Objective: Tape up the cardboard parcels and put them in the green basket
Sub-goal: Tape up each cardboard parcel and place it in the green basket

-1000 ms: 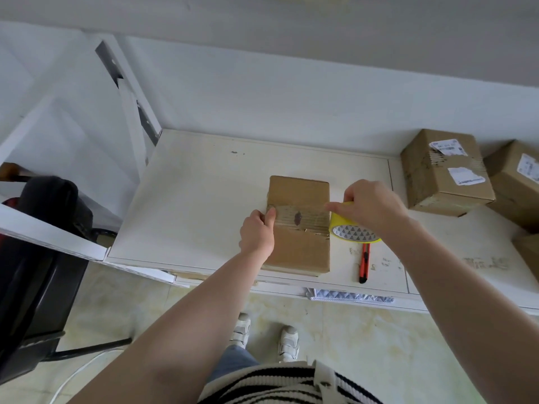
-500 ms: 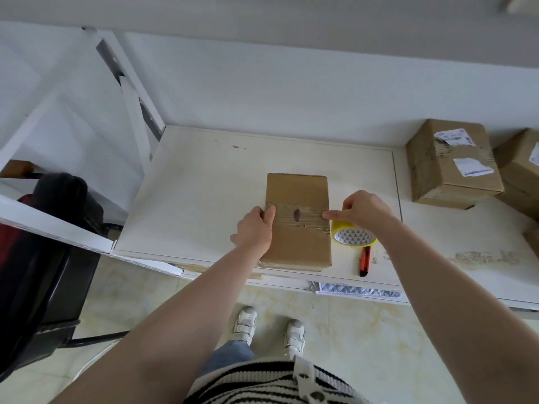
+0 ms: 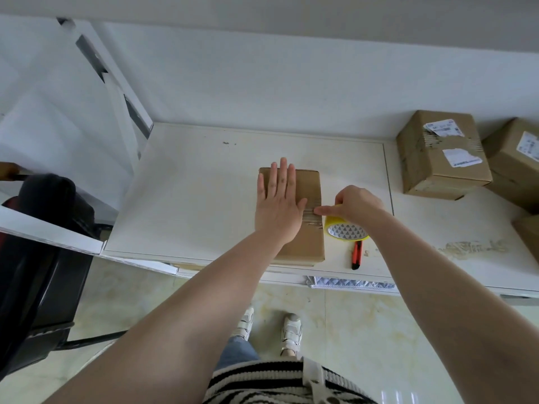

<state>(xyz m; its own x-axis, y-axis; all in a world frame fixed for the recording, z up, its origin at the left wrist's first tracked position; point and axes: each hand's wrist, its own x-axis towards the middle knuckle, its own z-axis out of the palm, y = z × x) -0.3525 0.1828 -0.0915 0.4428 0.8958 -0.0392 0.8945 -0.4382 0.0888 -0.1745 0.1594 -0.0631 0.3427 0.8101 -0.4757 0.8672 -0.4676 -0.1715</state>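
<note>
Moved since half a second ago: left hand (image 3: 278,204), off the parcel's left edge and onto its top, now laid flat with fingers straight and spread, palm pressing down. Holding as before on the right side: right hand (image 3: 354,204), fingers curled round the yellow tape roll (image 3: 347,230), forefinger stretched left to touch the tape strip (image 3: 313,215) at the parcel's right edge. Going from largest to smallest: white surface (image 3: 189,199) carrying everything; stacked cardboard boxes (image 3: 440,154) far right, well apart from the work; cardboard parcel (image 3: 303,225) near the front edge of the surface, under the left palm, tape running across its middle; tape roll just beside its right side, touching or nearly so; orange utility knife (image 3: 357,255) lying near the roll, closer to the front edge. No green basket in view, so no telling where the parcel must go. Judged as the smoothing-and-cutting stage, strip not yet severed from the roll. Risks from here: wrinkling or lifting of the strip if the roll gets pulled before the forefinger pins the end firmly; sliding of the parcel toward the near edge if the flat palm eases off during the pull; a ragged tear without the knife, close but untouched.
</note>
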